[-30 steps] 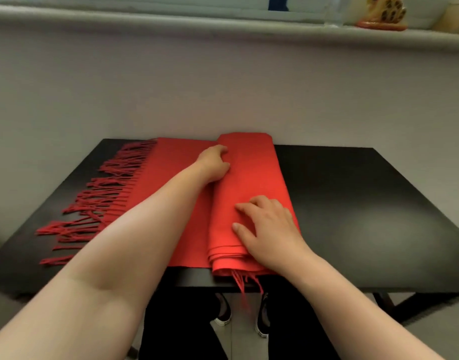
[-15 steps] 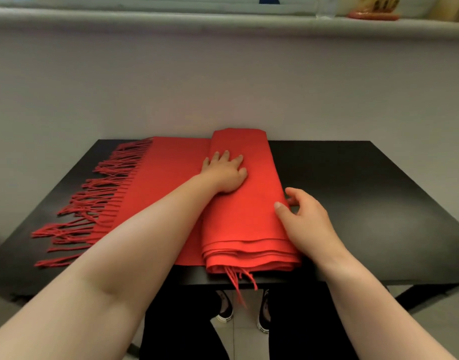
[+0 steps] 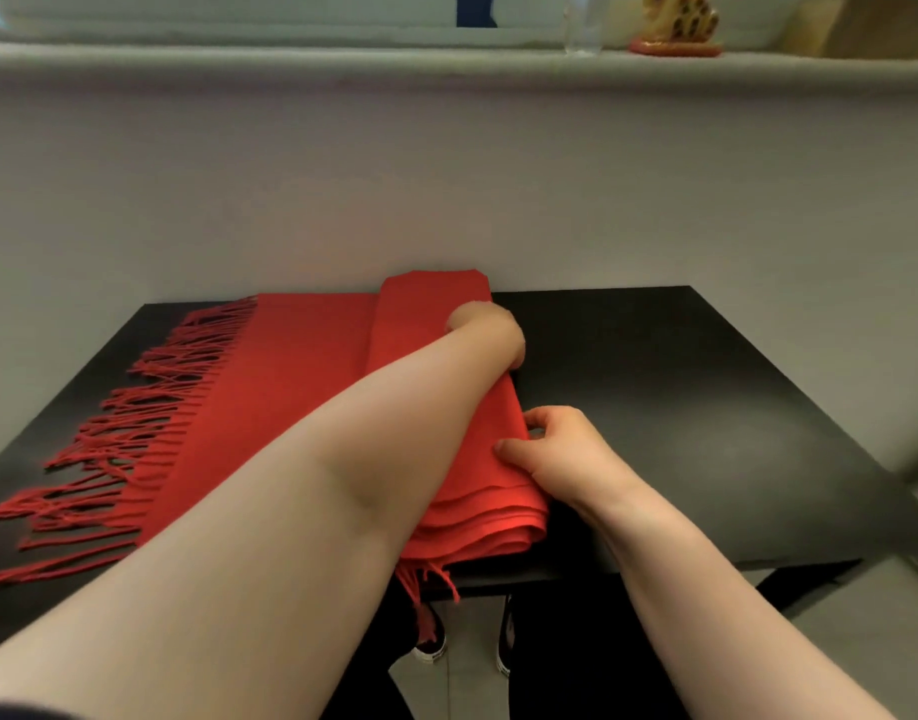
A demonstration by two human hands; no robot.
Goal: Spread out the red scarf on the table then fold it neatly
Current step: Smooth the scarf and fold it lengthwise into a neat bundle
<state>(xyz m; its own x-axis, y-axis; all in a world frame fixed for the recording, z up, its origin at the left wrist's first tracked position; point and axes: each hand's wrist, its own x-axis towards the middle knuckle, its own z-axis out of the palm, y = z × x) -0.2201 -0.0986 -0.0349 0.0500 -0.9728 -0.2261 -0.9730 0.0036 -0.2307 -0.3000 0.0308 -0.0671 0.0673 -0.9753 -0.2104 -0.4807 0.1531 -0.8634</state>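
The red scarf (image 3: 290,366) lies on the black table (image 3: 680,407). Its right part is folded into a thick stack of several layers (image 3: 477,511), and its left part lies flat with a fringe (image 3: 134,423) spread toward the table's left side. My left hand (image 3: 490,332) reaches across the stack and curls over its far right edge. Nearer to me, my right hand (image 3: 555,449) pinches the same right edge, thumb on top and fingers at the side. A few fringe strands (image 3: 420,589) hang off the front edge.
The table stands against a pale wall. A window ledge (image 3: 446,65) above holds a small figurine (image 3: 677,28) and a glass. My shoes and dark trousers show below the front edge. The right half of the table is bare black surface.
My left hand has slid from the middle of the folded stack to its far right edge and curled over it. My right hand has closed onto the near right edge.
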